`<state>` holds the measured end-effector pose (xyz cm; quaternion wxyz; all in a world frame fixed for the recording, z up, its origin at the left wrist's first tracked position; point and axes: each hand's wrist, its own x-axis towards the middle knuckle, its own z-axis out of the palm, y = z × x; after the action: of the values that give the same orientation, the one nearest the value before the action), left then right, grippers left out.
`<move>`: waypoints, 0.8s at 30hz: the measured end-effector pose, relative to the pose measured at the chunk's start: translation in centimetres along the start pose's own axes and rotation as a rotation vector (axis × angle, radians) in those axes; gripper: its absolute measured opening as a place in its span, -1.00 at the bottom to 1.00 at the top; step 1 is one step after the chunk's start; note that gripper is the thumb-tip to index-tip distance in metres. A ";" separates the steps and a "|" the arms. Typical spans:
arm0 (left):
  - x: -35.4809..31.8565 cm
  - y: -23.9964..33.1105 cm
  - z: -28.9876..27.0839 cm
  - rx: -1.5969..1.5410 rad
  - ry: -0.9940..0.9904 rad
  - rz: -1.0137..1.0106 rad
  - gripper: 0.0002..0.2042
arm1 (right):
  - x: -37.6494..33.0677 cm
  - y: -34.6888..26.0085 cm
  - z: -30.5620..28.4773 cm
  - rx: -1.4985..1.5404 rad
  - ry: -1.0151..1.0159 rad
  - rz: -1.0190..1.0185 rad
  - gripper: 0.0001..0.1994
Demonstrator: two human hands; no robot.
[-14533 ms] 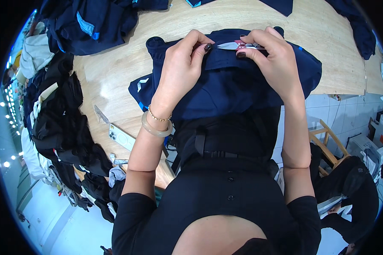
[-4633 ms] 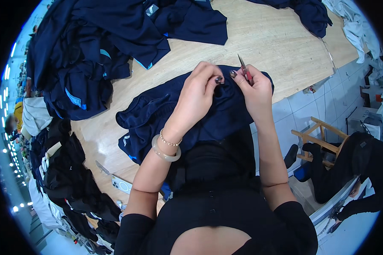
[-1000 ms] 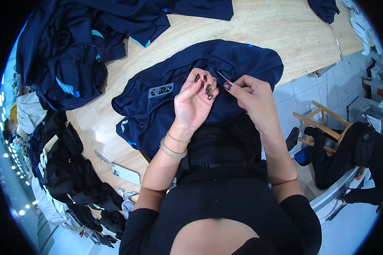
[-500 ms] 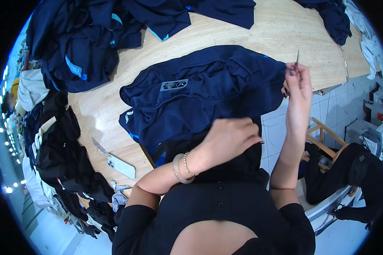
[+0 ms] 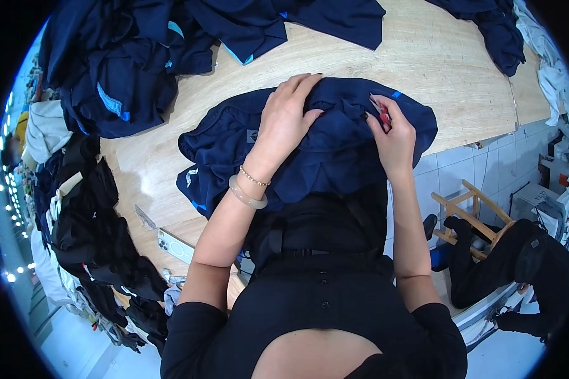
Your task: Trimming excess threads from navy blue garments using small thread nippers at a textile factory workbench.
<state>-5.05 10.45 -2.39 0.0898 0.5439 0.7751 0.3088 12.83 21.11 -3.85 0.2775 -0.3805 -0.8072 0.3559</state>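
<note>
A navy blue garment [image 5: 341, 161] lies bunched on the wooden table in front of me, its near edge by my lap. My left hand [image 5: 286, 120] rests on it with the fingers stretched toward its far edge and the thumb apart. That hand partly covers a grey printed patch [image 5: 251, 136] on the cloth. Over the garment's right part, my right hand [image 5: 395, 136] is closed around small scissors [image 5: 382, 112] with red on them, their tip pointing up and left. The fingertips are near the cloth; I cannot tell whether the blades touch it.
Navy garments with light blue trim [image 5: 120, 76] are heaped at the far left. A phone [image 5: 176, 246] lies at the table's near left, beside dark clothes [image 5: 88, 215]. More clothes [image 5: 499, 38] lie far right. A wooden stool [image 5: 474, 215] and a person in black [image 5: 537, 259] are at right.
My left hand has moved up and away from me onto the garment, its fingers now extended. My right hand has come left and down with the scissors, from beyond the garment's right edge to over it.
</note>
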 end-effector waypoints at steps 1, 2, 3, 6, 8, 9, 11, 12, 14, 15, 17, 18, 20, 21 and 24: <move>0.1 0.2 -0.1 0.018 0.019 0.045 -0.48 | 0.0 0.0 0.1 0.001 -0.004 0.002 -0.67; 0.3 0.3 -0.2 0.019 0.017 0.041 -0.48 | 0.1 -0.1 0.2 0.030 0.009 0.012 -0.69; 0.7 0.2 -0.3 0.044 0.017 0.097 -0.52 | 0.1 -0.2 0.3 0.059 0.021 0.022 -0.70; 2.1 -0.6 -1.3 0.106 -0.166 0.132 -0.67 | 0.4 0.1 0.1 0.101 -0.011 0.000 -0.74; 3.0 -0.8 -2.7 -0.109 -0.167 0.109 -0.75 | 0.5 0.5 -0.6 0.148 0.045 0.080 -0.78; 3.1 -1.3 -3.4 -0.287 -0.166 0.099 -0.75 | 0.6 1.1 -0.8 0.223 0.083 0.153 -0.79; 2.9 -1.5 -4.8 -0.508 -0.182 -0.022 -0.78 | 0.7 1.6 -1.4 0.350 0.063 0.187 -0.79; 2.7 -1.6 -4.9 -0.590 -0.194 -0.091 -0.79 | 0.7 1.7 -1.5 0.273 0.044 0.132 -0.78; 1.8 -1.9 -3.7 -0.497 -0.181 -0.069 -0.79 | 0.6 1.4 -1.0 0.133 0.029 0.042 -0.76; 1.4 -1.9 -3.2 -0.465 -0.163 -0.067 -0.79 | 0.6 1.1 -0.9 0.138 0.027 0.042 -0.76; 0.8 -1.0 -3.1 -0.471 -0.158 -0.107 -0.77 | 0.5 0.7 -1.3 0.097 0.018 0.073 -0.75; 0.8 -0.8 -3.0 -0.474 -0.160 -0.110 -0.77 | 0.5 0.7 -1.4 0.095 0.015 0.075 -0.75; 0.8 -0.6 -3.0 -0.534 -0.149 -0.157 -0.80 | 0.6 0.6 -1.6 0.122 0.020 0.060 -0.75; 0.8 -0.5 -2.9 -0.535 -0.147 -0.159 -0.80 | 0.6 0.4 -1.7 0.120 0.018 0.060 -0.75; 0.7 -0.7 -2.4 -0.508 -0.080 -0.150 -0.84 | 0.6 -0.1 -1.9 0.095 -0.011 0.098 -0.76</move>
<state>-7.05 10.00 -0.76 0.2767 0.4569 0.7067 0.4640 13.80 22.24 -2.50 0.2730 -0.4040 -0.7712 0.4092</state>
